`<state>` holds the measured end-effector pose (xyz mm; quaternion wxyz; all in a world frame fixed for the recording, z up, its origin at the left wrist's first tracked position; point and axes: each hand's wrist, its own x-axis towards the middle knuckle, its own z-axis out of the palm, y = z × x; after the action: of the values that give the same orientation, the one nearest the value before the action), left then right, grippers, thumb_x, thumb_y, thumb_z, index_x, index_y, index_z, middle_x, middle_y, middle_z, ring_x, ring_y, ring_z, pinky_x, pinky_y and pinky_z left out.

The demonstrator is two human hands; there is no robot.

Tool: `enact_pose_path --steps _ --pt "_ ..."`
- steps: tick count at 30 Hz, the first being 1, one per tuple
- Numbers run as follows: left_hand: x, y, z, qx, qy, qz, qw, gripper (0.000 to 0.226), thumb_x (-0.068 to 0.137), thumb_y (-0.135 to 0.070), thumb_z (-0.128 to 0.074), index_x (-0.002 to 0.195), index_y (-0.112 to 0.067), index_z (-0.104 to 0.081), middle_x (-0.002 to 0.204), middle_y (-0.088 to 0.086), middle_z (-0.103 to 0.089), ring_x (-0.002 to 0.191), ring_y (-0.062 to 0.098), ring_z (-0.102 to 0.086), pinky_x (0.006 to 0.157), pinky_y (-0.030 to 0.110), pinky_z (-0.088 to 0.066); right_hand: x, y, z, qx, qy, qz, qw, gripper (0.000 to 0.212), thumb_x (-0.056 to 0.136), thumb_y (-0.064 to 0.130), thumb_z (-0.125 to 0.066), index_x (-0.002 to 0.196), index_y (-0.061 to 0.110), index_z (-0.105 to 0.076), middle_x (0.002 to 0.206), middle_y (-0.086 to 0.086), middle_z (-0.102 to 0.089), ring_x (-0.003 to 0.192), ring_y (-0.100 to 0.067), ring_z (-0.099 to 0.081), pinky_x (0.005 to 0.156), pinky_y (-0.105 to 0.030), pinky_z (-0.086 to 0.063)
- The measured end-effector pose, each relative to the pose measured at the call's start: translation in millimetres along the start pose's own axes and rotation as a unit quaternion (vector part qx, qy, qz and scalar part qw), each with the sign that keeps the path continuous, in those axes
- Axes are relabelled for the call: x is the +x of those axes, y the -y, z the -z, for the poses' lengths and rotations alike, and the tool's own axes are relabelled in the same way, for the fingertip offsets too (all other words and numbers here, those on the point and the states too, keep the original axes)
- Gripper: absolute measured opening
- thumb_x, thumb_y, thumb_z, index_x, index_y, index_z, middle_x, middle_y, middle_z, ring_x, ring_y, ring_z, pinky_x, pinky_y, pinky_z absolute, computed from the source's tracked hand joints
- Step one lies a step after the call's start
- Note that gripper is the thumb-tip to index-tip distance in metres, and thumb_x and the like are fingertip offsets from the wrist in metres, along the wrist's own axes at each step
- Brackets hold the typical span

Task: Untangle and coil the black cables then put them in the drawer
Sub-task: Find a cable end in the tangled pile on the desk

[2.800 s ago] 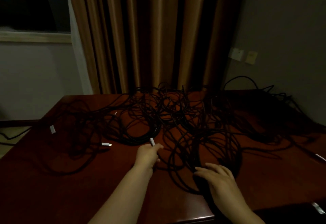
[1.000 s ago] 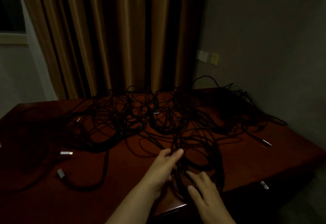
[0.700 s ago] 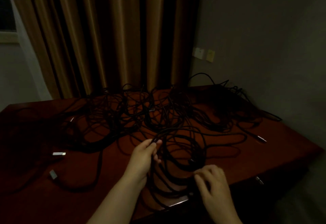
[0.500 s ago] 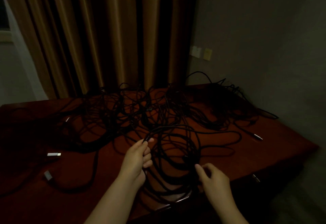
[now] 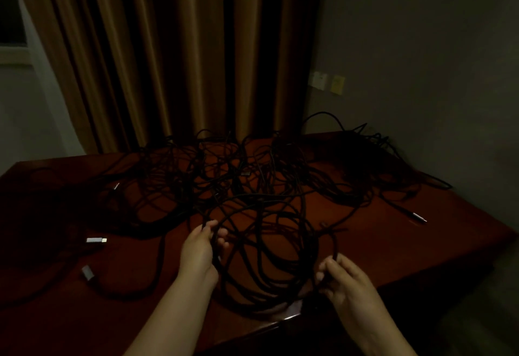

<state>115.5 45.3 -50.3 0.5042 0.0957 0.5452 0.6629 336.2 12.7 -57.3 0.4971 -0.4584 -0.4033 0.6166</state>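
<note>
Basically a big tangle of black cables [image 5: 252, 187] sprawls over most of a dark red wooden table [image 5: 421, 243], from the back edge by the curtain [image 5: 168, 61] to the near edge. A looser bundle of loops [image 5: 269, 257] sits at the front between both hands, partly lifted off the wood.

Left hand [image 5: 200, 249] curls its fingers round several strands on the bundle's left side. Right hand [image 5: 341, 277] pinches one strand between thumb and fingertips on the right side. Both hold cable, neither is spread.

Handling, as a guess: cables look thin, light, limp, with a matte jacket, maybe braided, too dim to tell. They flop and sag into open curves and will not hold a shape alone. Not fragile, but loops snag on each other, so hard pulling likely tightens knots. Better to take a plug end and feed it back through the loops, or grip the loop stack at one point while the other hand winds.

Plug ends are the stiff parts: small silver metal connector [image 5: 96, 240] lies left of the hands, a greyish one [image 5: 87, 272] just nearer, another silver tip [image 5: 419, 217] at far right. Table looks smooth, polished, hard, so cable slides easily. Curtain is soft tan pleated fabric. Wall [image 5: 421, 47] is plain grey with two small plates [image 5: 327, 82]. Drawer is not clearly visible.
</note>
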Motion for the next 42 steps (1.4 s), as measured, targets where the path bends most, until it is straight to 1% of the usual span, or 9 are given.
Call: enact_pose_path --steps 6,10,14,19,23,31,34,38,42 --pt "-25 -10 -5 0.208 0.001 -0.192 0.959 0.029 0.098 -0.011 -0.046 0.126 -0.016 -0.053 0.115 -0.009 -0.054 0.112 0.016 -0.053 0.087 0.028 -0.041 -20 26 -16 0.027 0.03 0.048 0.998 0.024 0.078 0.027 -0.052 0.084 0.008 -0.066 0.061 -0.008 -0.06 0.046 -0.018 -0.054 0.042 -0.031 -0.047" --pt "-85 -15 -20 0.297 0.278 -0.109 0.907 0.033 0.099 -0.039 -0.037 0.097 -0.033 -0.069 0.108 -0.012 -0.067 0.111 0.005 -0.056 0.096 0.032 -0.042 -30 30 -42 -0.105 0.074 0.088 0.988 0.023 0.085 0.034 -0.049 0.075 0.029 -0.069 0.056 0.0 -0.054 0.048 -0.014 -0.044 0.048 -0.024 -0.034" --pt "-112 -18 -33 0.216 0.329 -0.088 0.915 0.046 0.1 -0.031 -0.034 0.065 -0.027 -0.063 0.067 -0.008 -0.065 0.073 0.01 -0.062 0.064 0.025 -0.046 -37 28 -57 -0.143 0.107 0.08 0.981 0.03 0.086 0.036 -0.049 0.067 0.017 -0.063 0.055 0.002 -0.05 0.052 -0.013 -0.044 0.05 -0.02 -0.033" --pt "-96 -70 -16 -0.066 0.253 -0.086 0.961 0.037 0.101 -0.025 -0.031 0.069 -0.012 -0.045 0.044 -0.007 -0.031 0.035 0.005 -0.031 0.036 0.016 -0.034 -42 40 -41 -0.194 0.127 0.085 0.969 0.038 0.084 0.043 -0.059 0.053 0.021 -0.056 0.045 0.01 -0.041 0.043 -0.001 -0.04 0.047 -0.014 -0.032" --pt "-86 -83 10 0.104 0.168 -0.21 0.957 0.037 0.103 -0.024 -0.029 0.07 -0.013 -0.045 0.04 -0.008 -0.034 0.034 0.003 -0.026 0.034 0.014 -0.023 -50 69 -38 -0.269 0.111 0.143 0.946 0.03 0.087 0.014 -0.061 0.057 0.016 -0.061 0.051 0.007 -0.053 0.05 0.002 -0.051 0.05 -0.01 -0.04" --pt "-102 -53 29 0.332 0.19 -0.273 0.883 0.039 0.102 -0.026 -0.03 0.069 -0.015 -0.048 0.06 0.003 -0.067 0.038 -0.003 -0.04 0.043 0.01 -0.029 -48 104 -86 -0.441 0.175 0.4 0.784 0.015 0.082 0.021 -0.056 0.084 0.034 -0.063 0.093 0.018 -0.056 0.085 0.0 -0.057 0.068 -0.006 -0.041" --pt "-114 -50 33 0.317 0.258 -0.225 0.885 0.037 0.101 -0.029 -0.032 0.078 -0.017 -0.058 0.068 0.001 -0.067 0.056 0.004 -0.057 0.053 0.014 -0.039 -36 100 -99 -0.421 0.16 0.421 0.787 0.018 0.079 0.023 -0.058 0.09 0.037 -0.058 0.097 0.021 -0.048 0.092 0.001 -0.053 0.074 -0.007 -0.042" --pt "-130 -57 41 0.301 0.329 -0.164 0.88 0.036 0.103 -0.027 -0.026 0.081 -0.014 -0.052 0.057 0.004 -0.063 0.035 0.001 -0.036 0.04 0.012 -0.029 -28 92 -108 -0.457 0.216 0.377 0.776 0.025 0.084 0.034 -0.048 0.103 0.045 -0.061 0.108 0.027 -0.047 0.103 0.004 -0.05 0.082 -0.013 -0.044" --pt "-132 -59 51 0.292 0.314 -0.156 0.89 0.04 0.102 -0.032 -0.023 0.075 -0.014 -0.045 0.045 -0.005 -0.05 0.043 0.004 -0.04 0.05 0.011 -0.034 -28 82 -114 -0.484 0.222 0.356 0.768 0.03 0.093 0.05 -0.036 0.079 0.038 -0.06 0.086 0.016 -0.061 0.079 -0.003 -0.059 0.064 -0.017 -0.045"
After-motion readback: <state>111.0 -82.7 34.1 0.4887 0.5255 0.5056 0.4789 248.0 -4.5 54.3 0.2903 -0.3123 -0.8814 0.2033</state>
